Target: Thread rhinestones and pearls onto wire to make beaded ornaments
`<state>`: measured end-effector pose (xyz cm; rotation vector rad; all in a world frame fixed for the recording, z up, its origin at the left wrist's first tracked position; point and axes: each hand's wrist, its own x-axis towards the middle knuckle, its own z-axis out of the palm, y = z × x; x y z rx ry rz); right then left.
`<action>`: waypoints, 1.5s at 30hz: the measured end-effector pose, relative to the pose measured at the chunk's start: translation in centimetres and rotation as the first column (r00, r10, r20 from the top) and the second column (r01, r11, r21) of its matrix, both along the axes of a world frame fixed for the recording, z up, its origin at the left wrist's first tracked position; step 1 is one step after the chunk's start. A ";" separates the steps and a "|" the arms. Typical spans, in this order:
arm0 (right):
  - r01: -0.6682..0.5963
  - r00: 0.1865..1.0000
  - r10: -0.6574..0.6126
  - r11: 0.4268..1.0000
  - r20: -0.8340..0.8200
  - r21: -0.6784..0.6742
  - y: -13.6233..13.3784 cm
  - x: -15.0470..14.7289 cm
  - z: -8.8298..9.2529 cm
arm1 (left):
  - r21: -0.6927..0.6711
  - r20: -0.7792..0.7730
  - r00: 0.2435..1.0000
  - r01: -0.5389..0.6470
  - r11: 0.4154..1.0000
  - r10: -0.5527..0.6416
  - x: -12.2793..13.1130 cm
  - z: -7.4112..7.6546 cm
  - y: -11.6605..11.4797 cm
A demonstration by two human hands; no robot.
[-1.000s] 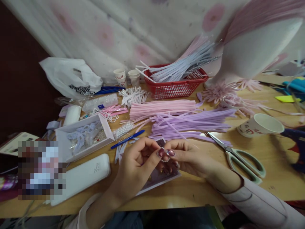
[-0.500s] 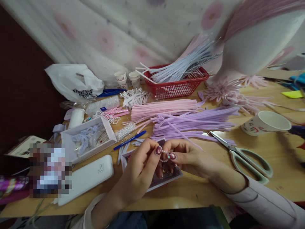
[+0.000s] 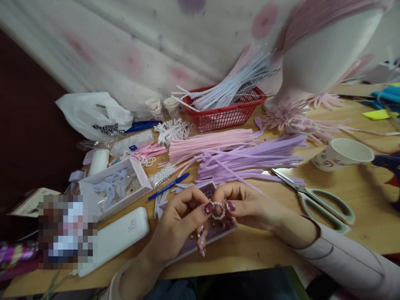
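A small ring of white pearl beads [image 3: 219, 217] is pinched between the thumb and finger of my left hand [image 3: 179, 221]. From the other side, my right hand [image 3: 250, 206] has its thumb and finger closed at the ring's right edge. The ring's opening faces up toward me. Just below both hands lies a shallow lilac box [image 3: 220, 237] with small beads or trinkets inside, partly covered by my fingers.
Lilac fuzzy stems [image 3: 250, 160] and pink ones [image 3: 212, 143] lie beyond my hands. Scissors [image 3: 303, 191] and a paper cup [image 3: 346, 154] are at right. A blue pen [image 3: 168, 186], white box [image 3: 125, 200] and power bank [image 3: 115, 241] are at left. Behind stands a red basket [image 3: 225, 118].
The pearl ring has turned so its round opening shows more plainly. My left hand's lower fingers now show below it. The whole view has shifted slightly.
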<state>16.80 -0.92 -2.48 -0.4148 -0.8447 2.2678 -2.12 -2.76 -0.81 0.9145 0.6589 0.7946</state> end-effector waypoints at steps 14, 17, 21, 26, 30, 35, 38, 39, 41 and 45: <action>0.069 0.997 -0.069 0.998 0.035 0.002 -0.2 -0.4 0.0 | 0.030 -0.114 0.984 -0.134 0.991 0.136 0.5 0.2 -0.1; 0.053 0.999 -0.053 0.999 0.000 -0.009 -0.2 -0.4 0.1 | 0.102 -0.182 0.962 -0.187 0.977 0.203 0.5 0.1 -0.1; 0.038 0.999 -0.038 0.999 0.011 0.011 0.0 -0.3 0.0 | 0.135 -0.209 0.953 -0.196 0.971 0.221 0.6 0.1 -0.1; 0.050 0.997 -0.052 0.998 0.050 0.041 0.0 -0.3 0.0 | 0.109 -0.203 0.967 -0.137 0.985 0.157 0.6 0.2 -0.3; 0.042 0.998 -0.045 0.997 0.048 0.062 -0.1 -0.1 0.0 | 0.098 -0.193 0.975 -0.091 0.991 0.109 0.6 0.0 -0.3; 0.072 0.997 -0.072 0.997 0.028 -0.009 0.0 0.0 -0.1 | 0.090 -0.159 0.979 -0.110 0.990 0.124 0.8 0.2 -0.1; 0.060 0.998 -0.059 0.996 0.009 -0.071 0.2 0.0 -0.1 | 0.139 -0.146 0.976 -0.139 0.980 0.159 0.9 0.5 -0.1; 0.038 0.999 -0.038 0.996 0.008 -0.082 0.2 0.1 -0.1 | 0.186 -0.151 0.971 -0.156 0.970 0.185 0.9 0.6 -0.2; 0.004 1.000 -0.003 0.996 0.016 -0.092 0.3 0.1 0.0 | 0.307 -0.194 0.954 -0.164 0.937 0.230 0.8 0.6 -0.3; 0.020 0.999 -0.016 0.997 0.045 -0.079 0.2 0.1 0.0 | 0.564 -0.331 0.895 -0.068 0.823 0.300 0.3 0.3 -0.3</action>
